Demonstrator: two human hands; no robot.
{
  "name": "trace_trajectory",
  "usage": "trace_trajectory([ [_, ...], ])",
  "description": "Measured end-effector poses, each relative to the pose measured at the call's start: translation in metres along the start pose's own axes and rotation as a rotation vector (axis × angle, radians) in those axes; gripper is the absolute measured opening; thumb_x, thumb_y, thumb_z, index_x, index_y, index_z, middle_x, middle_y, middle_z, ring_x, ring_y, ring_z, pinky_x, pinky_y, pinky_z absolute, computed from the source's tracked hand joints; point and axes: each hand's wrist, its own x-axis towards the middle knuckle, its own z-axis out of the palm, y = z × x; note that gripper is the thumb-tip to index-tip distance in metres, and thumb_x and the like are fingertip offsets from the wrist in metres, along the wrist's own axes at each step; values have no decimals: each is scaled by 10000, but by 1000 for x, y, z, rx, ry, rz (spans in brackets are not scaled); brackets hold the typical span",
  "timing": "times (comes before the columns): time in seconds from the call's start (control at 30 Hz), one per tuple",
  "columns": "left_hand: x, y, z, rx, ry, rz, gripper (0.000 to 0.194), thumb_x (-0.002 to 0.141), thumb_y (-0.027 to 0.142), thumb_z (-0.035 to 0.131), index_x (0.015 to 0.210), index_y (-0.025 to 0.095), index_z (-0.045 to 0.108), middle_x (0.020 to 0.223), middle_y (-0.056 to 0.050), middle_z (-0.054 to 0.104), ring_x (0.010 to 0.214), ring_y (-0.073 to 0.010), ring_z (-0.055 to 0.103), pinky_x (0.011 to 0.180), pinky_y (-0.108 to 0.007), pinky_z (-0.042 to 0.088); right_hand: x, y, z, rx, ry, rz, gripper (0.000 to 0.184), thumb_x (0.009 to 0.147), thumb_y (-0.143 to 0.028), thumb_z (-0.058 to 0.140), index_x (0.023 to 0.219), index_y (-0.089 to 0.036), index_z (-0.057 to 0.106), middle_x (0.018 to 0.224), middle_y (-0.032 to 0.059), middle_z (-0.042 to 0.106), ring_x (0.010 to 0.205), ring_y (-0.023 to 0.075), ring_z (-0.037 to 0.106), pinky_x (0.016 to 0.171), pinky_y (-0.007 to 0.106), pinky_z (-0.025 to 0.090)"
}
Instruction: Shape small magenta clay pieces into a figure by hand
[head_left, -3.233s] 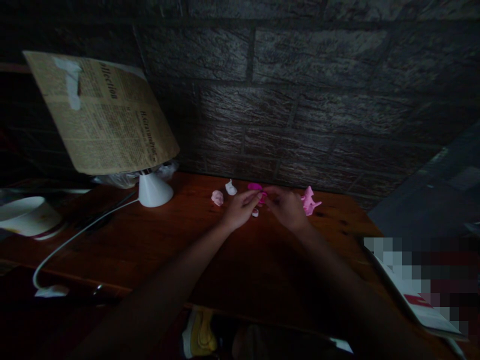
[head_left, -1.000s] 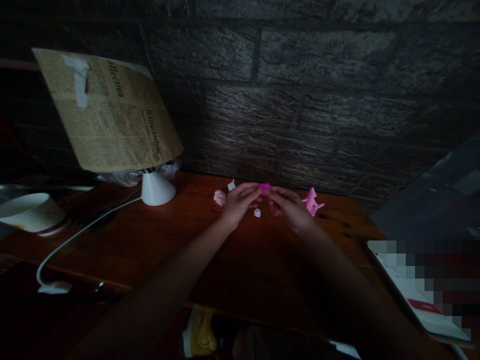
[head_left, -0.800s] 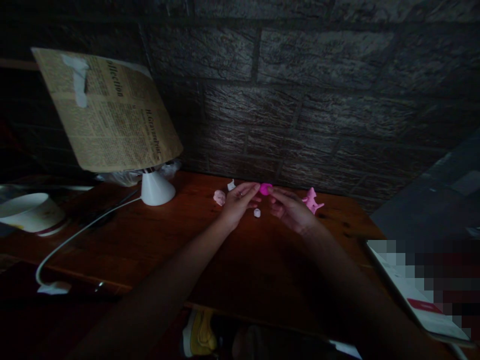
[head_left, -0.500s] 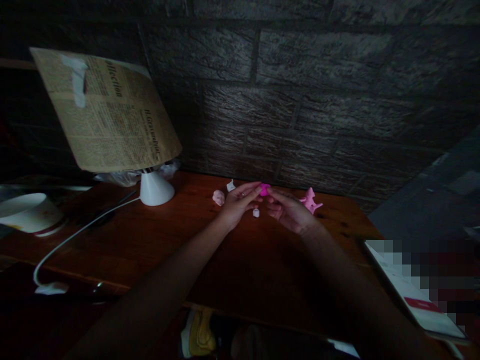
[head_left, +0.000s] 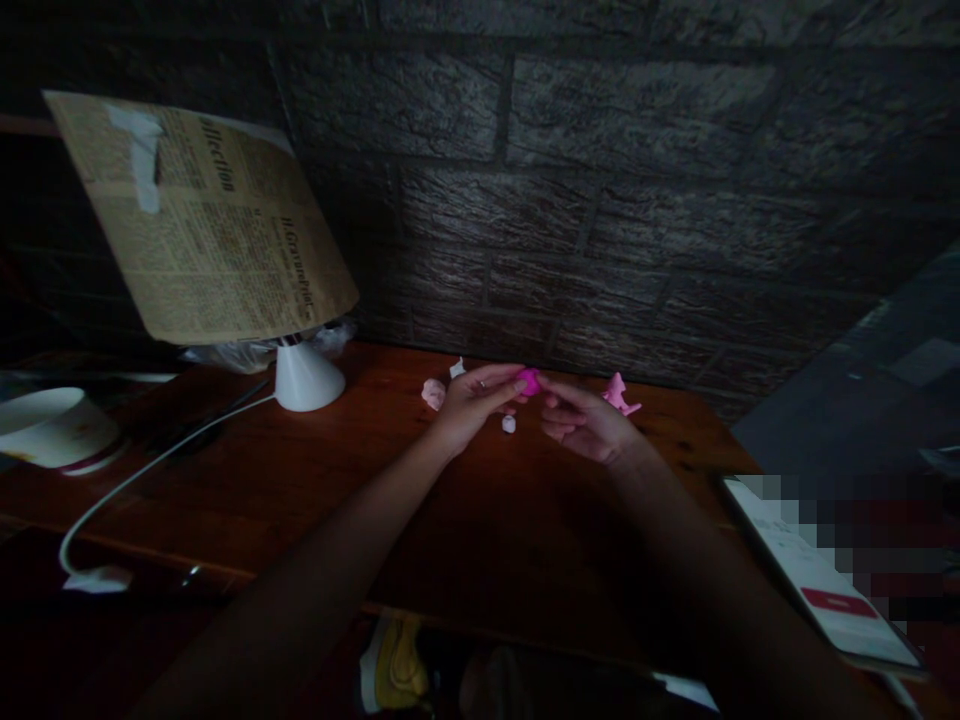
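A small bright magenta lump of what looks like modelling clay (head_left: 530, 381) is raised over the far part of the wooden table. My left hand (head_left: 472, 400) pinches it from the left between thumb and fingers. From the right, the fingertips of my right hand (head_left: 585, 418) press on its edge, the other fingers curled in. A small white ball (head_left: 509, 424) lies on the table beneath, between my hands. Left of my left hand are a pale pink lump (head_left: 433, 394) and a white scrap (head_left: 457, 368). Behind my right hand lies a pink spiky piece (head_left: 619, 393), partly hidden.
A lamp with a newsprint shade (head_left: 217, 230) and white base (head_left: 307, 378) stands at the left, its white cable (head_left: 150, 475) running over the table edge. A paper cup (head_left: 60, 428) is at far left, a tablet-like screen (head_left: 817, 570) at right. A brick wall (head_left: 540, 220) closes the back.
My right hand has shifted slightly and its fingers sit a little differently at the magenta lump. My left hand keeps its pinch. The whole view has moved slightly.
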Motion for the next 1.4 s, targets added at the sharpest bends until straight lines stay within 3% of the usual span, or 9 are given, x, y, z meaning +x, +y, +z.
trace_trajectory([
  [0.2, 0, 0, 0, 22, -26, 6, 341, 714, 327, 841, 1025, 203, 776, 1002, -92, 784, 824, -174, 719, 666, -268, 541, -1, 0, 0, -71, -37, -15, 160, 767, -271, 787, 711, -194, 658, 580, -92, 569, 394, 15, 166, 395, 203, 179],
  [0.4, -3, 4, 1, 43, -53, 52, 334, 695, 314, 847, 998, 197, 769, 1043, -95, 784, 777, -174, 717, 579, -246, 519, -6, -2, -1, -170, -130, 7, 318, 763, -403, 792, 640, -194, 586, 439, -115, 433, 367, 20, 133, 387, 204, 170],
  [0.67, -6, 8, 1, 51, -41, 54, 327, 720, 309, 832, 1016, 190, 761, 1091, -103, 772, 767, -163, 715, 573, -241, 528, -13, -3, 3, -250, -178, -34, 245, 769, -410, 784, 785, -213, 639, 379, -136, 368, 332, 41, 189, 385, 213, 165],
  [0.9, 1, -1, -2, -37, -34, -3, 395, 720, 399, 840, 1051, 196, 770, 1034, -95, 780, 743, -152, 713, 592, -239, 550, -5, 1, 4, -296, -102, -151, 239, 780, -432, 770, 817, -211, 686, 429, -115, 419, 357, 37, 223, 395, 222, 174],
  [1.17, 2, -3, -4, -12, -10, -16, 350, 739, 407, 829, 1021, 203, 792, 983, -88, 777, 736, -147, 719, 617, -246, 554, -3, 6, 4, -278, -133, -144, 247, 774, -437, 783, 849, -211, 720, 438, -96, 469, 362, 45, 263, 385, 209, 192],
  [1.4, 2, -1, -2, -9, 51, -10, 358, 695, 384, 868, 992, 197, 795, 943, -74, 789, 716, -132, 714, 619, -216, 561, 3, 7, 4, -243, -62, -171, 259, 702, -393, 847, 865, -217, 749, 523, -79, 527, 427, 42, 314, 402, 214, 183],
])
